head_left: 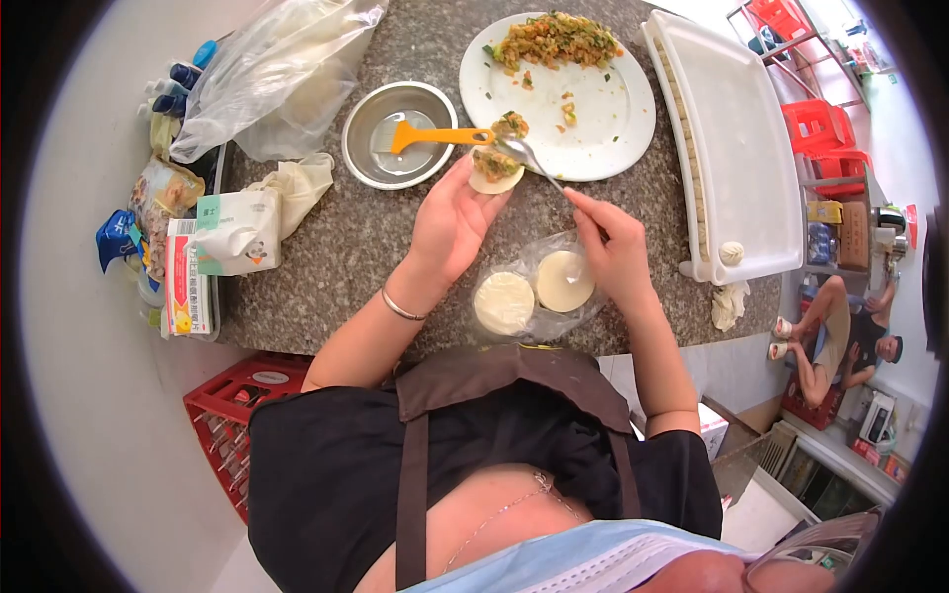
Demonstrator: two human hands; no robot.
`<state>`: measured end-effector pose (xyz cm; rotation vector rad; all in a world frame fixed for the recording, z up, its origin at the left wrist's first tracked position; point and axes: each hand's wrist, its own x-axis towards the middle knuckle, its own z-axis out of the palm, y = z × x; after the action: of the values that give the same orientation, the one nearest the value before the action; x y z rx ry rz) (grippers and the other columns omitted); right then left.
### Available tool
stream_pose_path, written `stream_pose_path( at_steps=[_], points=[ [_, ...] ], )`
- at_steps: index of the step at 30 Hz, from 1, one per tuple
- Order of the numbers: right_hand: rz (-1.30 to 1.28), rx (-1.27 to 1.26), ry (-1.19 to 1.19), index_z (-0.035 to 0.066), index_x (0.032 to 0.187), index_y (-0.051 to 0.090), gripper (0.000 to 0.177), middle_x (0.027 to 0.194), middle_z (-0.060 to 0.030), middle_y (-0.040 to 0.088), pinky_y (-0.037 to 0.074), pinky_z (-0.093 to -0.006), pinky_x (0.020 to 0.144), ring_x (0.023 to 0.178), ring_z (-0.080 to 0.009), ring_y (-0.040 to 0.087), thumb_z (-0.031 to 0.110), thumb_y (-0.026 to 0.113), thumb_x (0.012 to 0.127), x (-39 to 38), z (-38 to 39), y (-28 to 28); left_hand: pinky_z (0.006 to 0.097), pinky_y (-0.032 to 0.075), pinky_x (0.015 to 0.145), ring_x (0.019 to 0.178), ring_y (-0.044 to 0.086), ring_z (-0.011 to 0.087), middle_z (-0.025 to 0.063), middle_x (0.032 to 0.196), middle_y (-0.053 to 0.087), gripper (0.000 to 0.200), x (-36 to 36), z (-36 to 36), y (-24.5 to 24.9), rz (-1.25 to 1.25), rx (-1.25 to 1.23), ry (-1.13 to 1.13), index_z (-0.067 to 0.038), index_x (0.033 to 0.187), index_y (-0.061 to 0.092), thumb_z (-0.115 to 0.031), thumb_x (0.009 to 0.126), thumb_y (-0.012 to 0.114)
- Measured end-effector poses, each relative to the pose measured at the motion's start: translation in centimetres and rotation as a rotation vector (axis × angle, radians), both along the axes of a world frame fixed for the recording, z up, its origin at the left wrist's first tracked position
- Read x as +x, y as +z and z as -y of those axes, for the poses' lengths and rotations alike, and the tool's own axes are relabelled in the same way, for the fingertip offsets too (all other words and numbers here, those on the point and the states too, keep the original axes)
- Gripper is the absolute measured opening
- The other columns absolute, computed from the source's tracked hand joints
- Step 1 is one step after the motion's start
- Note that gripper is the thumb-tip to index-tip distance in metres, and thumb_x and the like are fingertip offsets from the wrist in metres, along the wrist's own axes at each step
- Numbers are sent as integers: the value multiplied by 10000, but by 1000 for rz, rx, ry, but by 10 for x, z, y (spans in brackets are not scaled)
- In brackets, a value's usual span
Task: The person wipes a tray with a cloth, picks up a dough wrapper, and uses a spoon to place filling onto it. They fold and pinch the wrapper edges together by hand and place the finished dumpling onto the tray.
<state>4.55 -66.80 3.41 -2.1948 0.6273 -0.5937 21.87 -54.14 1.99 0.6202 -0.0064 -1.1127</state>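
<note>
We see the left hand [447, 229] holding one round dough circle [506, 182], with its fingers tucked around the edge. Some chopped filling [490, 163] sits on top of the dough. The right hand [615, 247] has its fingers closed around the handle of a metal spoon [541, 166], and the spoon's bowl is right by the filling. We see both hands over the table [395, 326], near the white plate [621, 114], which has a big heap of filling [559, 42] at its far side. An orange scraper [450, 135] lies across a metal bowl [358, 164]. Closer to us, two stacks of dough [505, 302] sit side by side on clear plastic. One little dumpling [731, 253] sits in the white tray [736, 148] on our right.
</note>
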Motion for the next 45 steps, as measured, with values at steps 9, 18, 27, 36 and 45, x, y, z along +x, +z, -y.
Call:
stream_pose_path(
  at_steps=[9, 18, 27, 36, 45],
  points=[
    [15, 642, 43, 11, 1164, 670, 253, 668, 75, 486, 337, -197, 529, 601, -17, 413, 48, 537, 952, -27, 5, 11, 385, 542, 961, 1153, 599, 317, 199, 1278, 563, 406, 1, -3, 6, 17, 88, -28, 43, 1331, 420, -244, 1050, 368],
    [-32, 206, 39, 54, 1139, 692, 264, 647, 20, 490, 355, -238, 515, 581, -62, 434, 18, 597, 895, -23, -3, 34, 375, 534, 976, 1172, 588, 307, 184, 1283, 561, 436, 4, -2, 10, 65, 36, -133, 47, 1333, 422, -282, 1060, 339],
    [-4, 24, -73, 81, 1136, 699, 287, 705, -51, 565, 410, -302, 552, 569, -155, 493, 17, 637, 863, -30, 25, 8, 354, 517, 981, 1171, 592, 287, 154, 1291, 563, 441, 0, -2, 19, 156, 26, -166, 31, 1392, 393, -206, 1024, 448],
    [115, -406, -128, 59, 1056, 713, 221, 894, -87, 655, 496, -299, 747, 772, -208, 623, 41, 696, 837, 11, 28, 10, 270, 511, 898, 1071, 625, 173, 96, 1203, 621, 527, -11, -8, 20, 442, 20, -140, 2, 1365, 460, 28, 872, 644],
    [388, 465, 101, 0, 997, 708, 168, 922, -78, 702, 493, -262, 782, 865, -142, 643, 42, 712, 833, 34, -5, 11, 263, 536, 836, 967, 655, 144, 105, 1145, 649, 390, -15, -6, 11, 949, 7, 177, 3, 1244, 572, -5, 870, 678]
  ],
)
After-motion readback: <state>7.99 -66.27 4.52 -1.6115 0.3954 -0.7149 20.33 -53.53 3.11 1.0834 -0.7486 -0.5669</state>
